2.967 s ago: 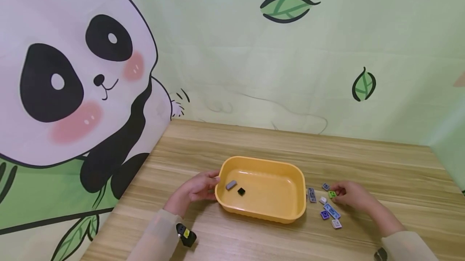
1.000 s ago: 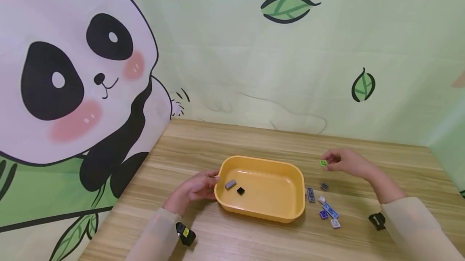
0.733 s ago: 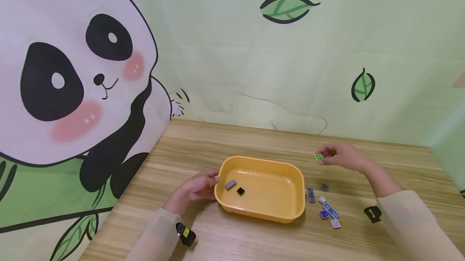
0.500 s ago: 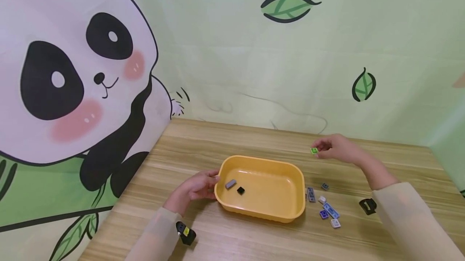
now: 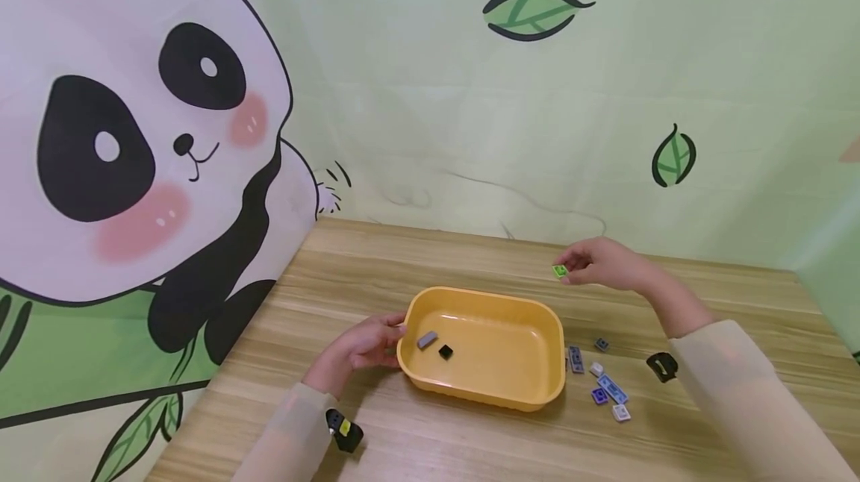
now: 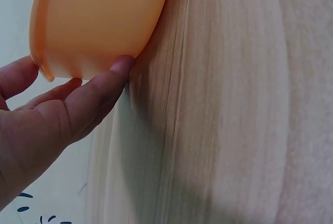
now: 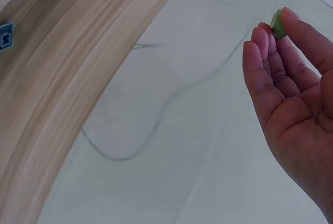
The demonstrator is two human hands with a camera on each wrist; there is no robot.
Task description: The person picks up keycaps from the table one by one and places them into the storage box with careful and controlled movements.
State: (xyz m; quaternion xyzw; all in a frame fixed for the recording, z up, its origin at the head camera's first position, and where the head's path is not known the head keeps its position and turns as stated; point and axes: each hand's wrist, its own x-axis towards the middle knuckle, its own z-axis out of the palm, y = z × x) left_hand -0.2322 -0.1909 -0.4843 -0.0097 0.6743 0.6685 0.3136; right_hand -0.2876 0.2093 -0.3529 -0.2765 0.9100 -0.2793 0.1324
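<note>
My right hand [image 5: 601,264] pinches a small light-green keycap [image 5: 560,271] between thumb and fingertips. It is above the table, behind the yellow bin's right end. In the right wrist view the green keycap [image 7: 279,25] stands edge-on at the fingertips. At the left end of the yellow bin [image 5: 480,392], my left hand [image 5: 366,344] holds the rim and outer wall. The left wrist view shows its fingers [image 6: 99,99] against the bin's wall [image 6: 99,21]. Inside lie a grey long keycap [image 5: 427,339] and a black keycap [image 5: 446,351].
Right of the bin lie several keycaps: a long grey one [image 5: 575,360], a dark blue-grey one [image 5: 602,345], a white one [image 5: 596,368], a long blue one [image 5: 612,389], a purple one [image 5: 599,395] and another white one [image 5: 621,412]. A panda-printed backdrop [image 5: 430,94] borders the wooden table [image 5: 403,441].
Three seconds ago my right hand had the green keycap among the others on the table. It has lifted it and moved away from me, then left. My left hand and the bin stay put.
</note>
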